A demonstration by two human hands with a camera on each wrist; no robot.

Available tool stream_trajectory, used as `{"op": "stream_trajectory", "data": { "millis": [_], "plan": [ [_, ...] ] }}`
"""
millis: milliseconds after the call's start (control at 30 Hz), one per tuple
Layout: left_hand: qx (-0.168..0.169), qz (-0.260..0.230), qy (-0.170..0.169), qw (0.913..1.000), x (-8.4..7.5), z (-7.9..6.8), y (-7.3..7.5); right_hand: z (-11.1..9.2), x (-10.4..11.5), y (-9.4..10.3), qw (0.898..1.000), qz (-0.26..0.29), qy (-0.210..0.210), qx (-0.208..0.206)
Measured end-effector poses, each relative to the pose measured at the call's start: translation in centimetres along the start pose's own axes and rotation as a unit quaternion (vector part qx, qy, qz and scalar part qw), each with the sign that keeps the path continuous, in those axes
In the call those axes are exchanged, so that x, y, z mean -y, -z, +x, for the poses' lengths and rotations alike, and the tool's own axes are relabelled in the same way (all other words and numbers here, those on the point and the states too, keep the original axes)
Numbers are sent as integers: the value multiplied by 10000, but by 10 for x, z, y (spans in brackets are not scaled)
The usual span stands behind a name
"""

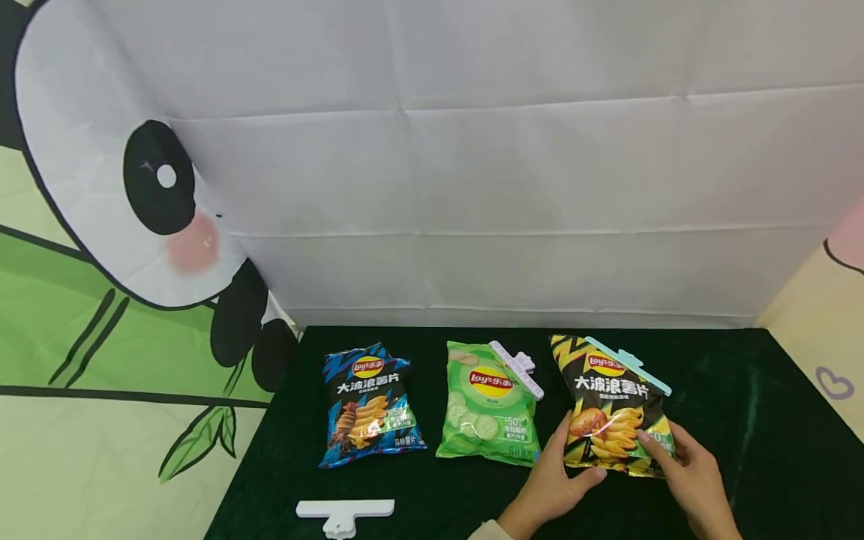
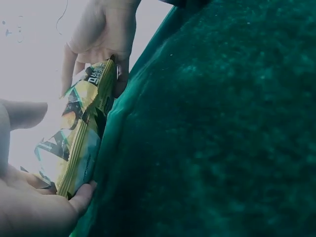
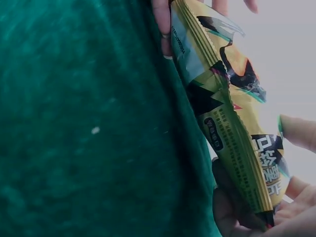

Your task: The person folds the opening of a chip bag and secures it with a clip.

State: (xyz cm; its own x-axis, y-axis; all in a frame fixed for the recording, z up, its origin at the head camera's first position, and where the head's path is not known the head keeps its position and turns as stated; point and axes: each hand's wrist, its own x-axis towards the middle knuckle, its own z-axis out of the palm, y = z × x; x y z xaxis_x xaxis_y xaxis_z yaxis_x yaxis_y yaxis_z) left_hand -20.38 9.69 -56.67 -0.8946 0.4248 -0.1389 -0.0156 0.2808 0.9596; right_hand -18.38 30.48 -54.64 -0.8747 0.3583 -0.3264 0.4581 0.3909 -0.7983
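Observation:
Both hands are at the black-and-yellow bag of chips (image 1: 610, 420) at the right of the table, which has a light-blue bag clip (image 1: 629, 364) along its upper right corner. My left hand (image 1: 550, 480) holds the lower left corner, its fingers around the edge. The right hand (image 1: 691, 472) grips the lower right corner, with one digit over the front. In the left wrist view the bag's bottom seam (image 2: 74, 158) spans between the hands; the right wrist view shows the same seam (image 3: 237, 148). Parts of the fingers under the bag are hidden.
Left of it lies a green chip bag (image 1: 487, 412) with a white clip (image 1: 516, 369) on its upper right corner. A blue chip bag (image 1: 370, 409) lies farther left, no clip visible on it. One loose white clip (image 1: 344, 510) rests near the front of the dark green tablecloth (image 1: 776, 435).

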Motion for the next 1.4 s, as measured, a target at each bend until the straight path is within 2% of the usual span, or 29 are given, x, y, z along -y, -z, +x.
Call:
{"op": "stream_trajectory", "data": {
  "millis": [233, 433, 900, 1000, 1100, 1267, 1400],
  "plan": [
    [-30, -176, 342, 9993, -2, 1, 0, 7, -7, -1, 9990, 69, -206, 387],
    [-141, -250, 591, 9978, -8, 0, -2, 10, -8, 0, 9982, -27, -208, 567],
    [-132, -394, 669, 9969, -14, -6, 1, 8, -5, 1, 9982, -543, -80, 249],
    [-185, -401, 605, 9972, -17, -10, 10, 6, -2, -1, 9969, -769, 4, 145],
    [-302, -443, 533, 9971, -21, -14, 24, 3, 4, -3, 9950, -974, 171, -136],
    [-597, -412, 354, 9967, -28, -22, 49, -5, 16, -9, 9921, -938, 477, -677],
    [-811, -229, 53, 9964, -29, -28, 69, -15, 26, -13, 9912, -756, 587, -911]
  ]
}}
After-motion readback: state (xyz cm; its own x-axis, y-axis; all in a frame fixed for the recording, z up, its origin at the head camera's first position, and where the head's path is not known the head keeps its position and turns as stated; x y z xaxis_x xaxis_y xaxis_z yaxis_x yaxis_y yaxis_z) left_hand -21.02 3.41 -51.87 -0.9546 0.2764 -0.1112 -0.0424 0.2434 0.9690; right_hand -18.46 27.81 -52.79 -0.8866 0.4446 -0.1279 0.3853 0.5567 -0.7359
